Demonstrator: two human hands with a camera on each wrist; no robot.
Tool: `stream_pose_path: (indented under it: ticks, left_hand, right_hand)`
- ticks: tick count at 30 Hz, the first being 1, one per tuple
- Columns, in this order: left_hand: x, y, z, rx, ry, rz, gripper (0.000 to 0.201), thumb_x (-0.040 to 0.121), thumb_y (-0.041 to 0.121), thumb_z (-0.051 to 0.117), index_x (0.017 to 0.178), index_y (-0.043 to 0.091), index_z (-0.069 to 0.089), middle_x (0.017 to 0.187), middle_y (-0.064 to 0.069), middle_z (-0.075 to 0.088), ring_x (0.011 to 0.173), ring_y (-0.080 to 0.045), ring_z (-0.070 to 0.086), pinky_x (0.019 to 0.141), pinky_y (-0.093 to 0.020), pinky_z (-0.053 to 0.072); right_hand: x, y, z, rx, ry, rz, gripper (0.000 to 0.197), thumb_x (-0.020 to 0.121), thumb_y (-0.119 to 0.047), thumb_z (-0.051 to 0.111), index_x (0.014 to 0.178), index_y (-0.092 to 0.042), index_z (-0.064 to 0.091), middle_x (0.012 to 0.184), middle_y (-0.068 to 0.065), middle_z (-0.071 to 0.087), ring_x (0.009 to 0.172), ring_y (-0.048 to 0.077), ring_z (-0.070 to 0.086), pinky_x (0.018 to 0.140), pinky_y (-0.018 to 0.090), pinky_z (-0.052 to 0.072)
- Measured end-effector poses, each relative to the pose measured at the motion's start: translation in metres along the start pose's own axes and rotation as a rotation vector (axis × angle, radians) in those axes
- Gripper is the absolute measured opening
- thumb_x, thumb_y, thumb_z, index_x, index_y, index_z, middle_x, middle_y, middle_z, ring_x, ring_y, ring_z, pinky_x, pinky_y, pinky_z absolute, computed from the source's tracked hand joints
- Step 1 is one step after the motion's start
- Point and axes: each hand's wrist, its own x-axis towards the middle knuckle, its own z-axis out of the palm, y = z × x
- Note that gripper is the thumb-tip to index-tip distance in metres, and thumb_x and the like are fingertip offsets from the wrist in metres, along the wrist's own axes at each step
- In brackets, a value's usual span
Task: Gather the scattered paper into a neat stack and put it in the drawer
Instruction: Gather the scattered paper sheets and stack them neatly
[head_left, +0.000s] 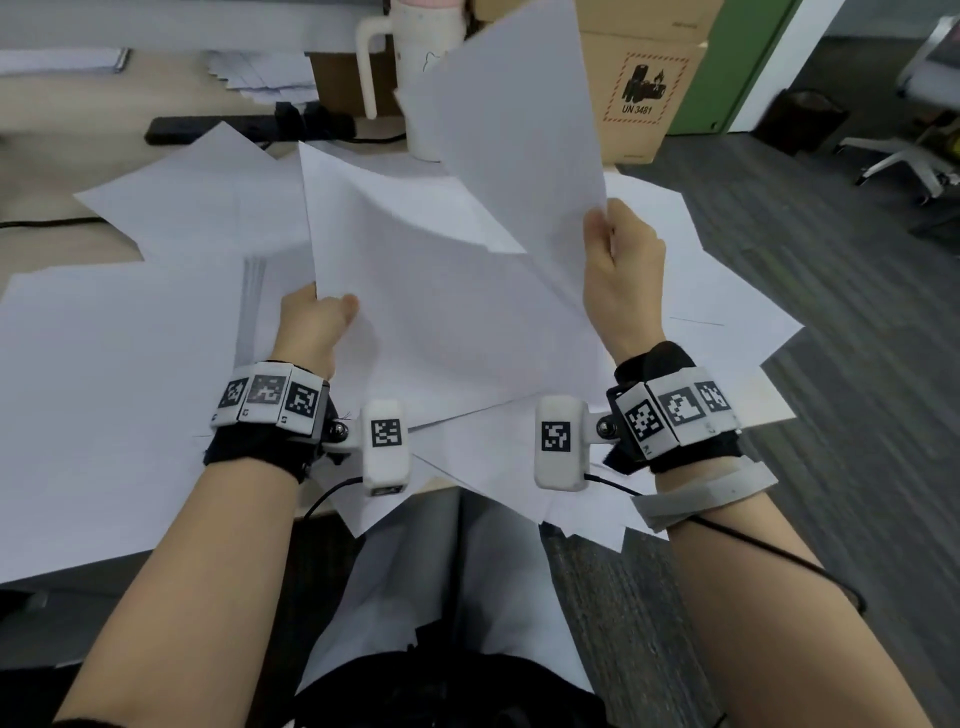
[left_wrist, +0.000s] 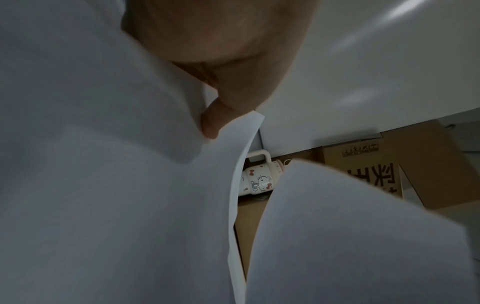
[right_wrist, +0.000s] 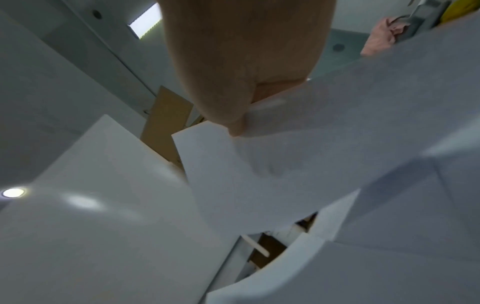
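Note:
White paper sheets (head_left: 156, 322) lie scattered and overlapping across the desk. My left hand (head_left: 317, 322) pinches the lower left edge of a lifted sheet (head_left: 426, 291), thumb on top; the left wrist view shows the thumb (left_wrist: 215, 121) pressed on this sheet (left_wrist: 116, 185). My right hand (head_left: 618, 270) grips the bottom corner of another raised sheet (head_left: 509, 114) that tilts up toward the boxes. In the right wrist view its thumb (right_wrist: 233, 115) pinches that sheet (right_wrist: 324, 144). No drawer is in view.
A white handled tumbler (head_left: 400, 67) with a cartoon print stands behind the paper. Cardboard boxes (head_left: 639, 88) sit at the back right, a black power strip (head_left: 218, 127) at the back left. Sheets overhang the desk's front edge (head_left: 441, 483) above my lap. Office chair base (head_left: 904, 161) on the floor, right.

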Motion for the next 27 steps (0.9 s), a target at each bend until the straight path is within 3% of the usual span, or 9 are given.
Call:
stream_pose_path:
  ticks: [3, 6, 8, 12, 15, 18, 21, 24, 27]
  left_hand:
    - [-0.011, -0.008, -0.005, 0.003, -0.060, -0.023, 0.019, 0.094, -0.001, 0.047, 0.082, 0.013, 0.052, 0.073, -0.003, 0.050, 0.066, -0.022, 0.051, 0.048, -0.017, 0.042]
    - [-0.008, -0.017, -0.015, 0.051, -0.085, -0.051, 0.019, 0.093, 0.005, 0.054, 0.077, 0.015, 0.053, 0.078, -0.005, 0.056, 0.081, -0.024, 0.055, 0.069, -0.029, 0.050]
    - [-0.007, -0.017, -0.020, 0.065, -0.109, -0.072, 0.005, 0.092, 0.010, 0.059, 0.088, 0.011, 0.059, 0.087, -0.008, 0.063, 0.090, -0.027, 0.059, 0.084, -0.039, 0.050]
    - [-0.007, -0.015, -0.024, 0.152, -0.131, -0.055, 0.034, 0.098, 0.004, 0.043, 0.130, -0.004, 0.049, 0.078, 0.001, 0.051, 0.082, -0.023, 0.050, 0.078, -0.032, 0.041]
    - [-0.005, -0.014, -0.030, 0.126, -0.147, -0.123, 0.049, 0.100, 0.033, 0.038, 0.136, 0.000, 0.046, 0.082, -0.005, 0.054, 0.075, -0.022, 0.053, 0.078, -0.031, 0.043]
    - [0.007, -0.023, -0.033, -0.011, -0.166, -0.203, 0.063, 0.093, 0.065, 0.033, 0.114, 0.012, 0.061, 0.100, -0.006, 0.068, 0.091, -0.025, 0.065, 0.086, -0.034, 0.049]
    - [0.001, -0.020, -0.034, -0.152, -0.256, -0.196, 0.067, 0.094, 0.067, 0.025, 0.113, 0.015, 0.064, 0.092, 0.001, 0.072, 0.084, -0.015, 0.069, 0.075, -0.029, 0.053]
    - [0.001, -0.021, -0.039, -0.134, -0.303, -0.192, 0.069, 0.090, 0.070, 0.032, 0.116, 0.014, 0.064, 0.102, -0.005, 0.073, 0.096, -0.022, 0.070, 0.089, -0.035, 0.053]
    - [-0.004, -0.018, -0.039, -0.106, -0.368, -0.164, 0.044, 0.098, 0.045, 0.045, 0.122, 0.011, 0.059, 0.113, -0.006, 0.069, 0.101, -0.021, 0.067, 0.081, -0.031, 0.053]
  right_hand:
    - [-0.007, -0.025, -0.003, 0.104, -0.014, -0.082, 0.036, 0.098, -0.014, 0.039, 0.065, -0.027, 0.033, 0.056, -0.013, 0.029, 0.053, 0.006, 0.024, 0.051, 0.019, 0.020]
    - [-0.010, -0.042, -0.005, 0.233, 0.000, -0.123, 0.024, 0.098, -0.016, 0.041, 0.076, -0.011, 0.050, 0.061, -0.008, 0.036, 0.059, 0.007, 0.028, 0.055, 0.021, 0.026]
    - [-0.009, -0.050, -0.006, 0.305, 0.043, -0.120, 0.029, 0.096, -0.017, 0.044, 0.075, 0.003, 0.049, 0.066, 0.005, 0.036, 0.063, 0.013, 0.030, 0.059, 0.029, 0.030]
    - [-0.003, -0.048, -0.003, 0.364, 0.099, -0.036, 0.033, 0.094, -0.017, 0.046, 0.073, 0.009, 0.046, 0.070, 0.007, 0.033, 0.065, 0.019, 0.027, 0.059, 0.032, 0.026]
    - [0.001, -0.038, 0.005, 0.314, 0.102, 0.063, 0.034, 0.095, -0.013, 0.046, 0.062, -0.008, 0.037, 0.061, -0.002, 0.030, 0.057, 0.008, 0.025, 0.054, 0.023, 0.022]
    - [0.004, -0.022, 0.016, 0.202, 0.049, 0.142, 0.042, 0.096, -0.009, 0.044, 0.059, -0.021, 0.027, 0.056, -0.010, 0.028, 0.051, 0.003, 0.024, 0.050, 0.018, 0.020]
    - [0.006, -0.007, 0.026, 0.108, -0.005, 0.203, 0.043, 0.096, -0.010, 0.043, 0.060, -0.020, 0.022, 0.056, -0.006, 0.027, 0.053, 0.009, 0.023, 0.048, 0.023, 0.018]
    - [0.007, 0.005, 0.040, 0.068, -0.075, 0.242, 0.042, 0.096, -0.009, 0.042, 0.059, -0.019, 0.023, 0.057, -0.004, 0.026, 0.054, 0.010, 0.023, 0.049, 0.024, 0.018]
    - [0.004, 0.015, 0.055, 0.064, -0.160, 0.299, 0.043, 0.096, -0.010, 0.042, 0.059, -0.018, 0.023, 0.057, -0.003, 0.026, 0.053, 0.011, 0.023, 0.048, 0.025, 0.018]
